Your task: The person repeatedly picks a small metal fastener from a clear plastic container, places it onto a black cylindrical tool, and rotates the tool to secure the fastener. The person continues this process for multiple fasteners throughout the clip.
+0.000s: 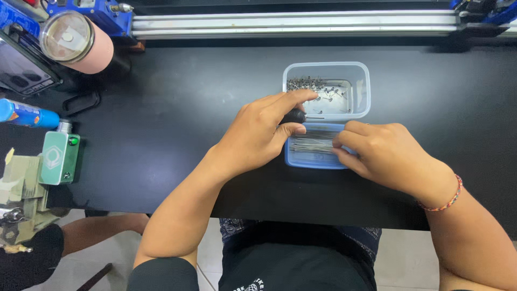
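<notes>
My left hand (262,133) grips a small tool with a black handle (295,115); its thin metal tip points right over the clear tub (366,89). That tub holds several small metal pins piled at its back left. In front of it lies a shallow blue tray (312,160) filled with thin metal rods (312,143) lying side by side. My right hand (383,154) rests on the tray's right edge, its fingertips touching the rods. A braided bracelet (449,199) circles my right wrist.
The black tabletop (177,108) carries a pink tumbler (81,42) with a clear lid at the back left, a blue bottle (27,114), a green box-shaped device (58,157) and a dark phone case (24,67). A metal rail (296,22) runs along the back.
</notes>
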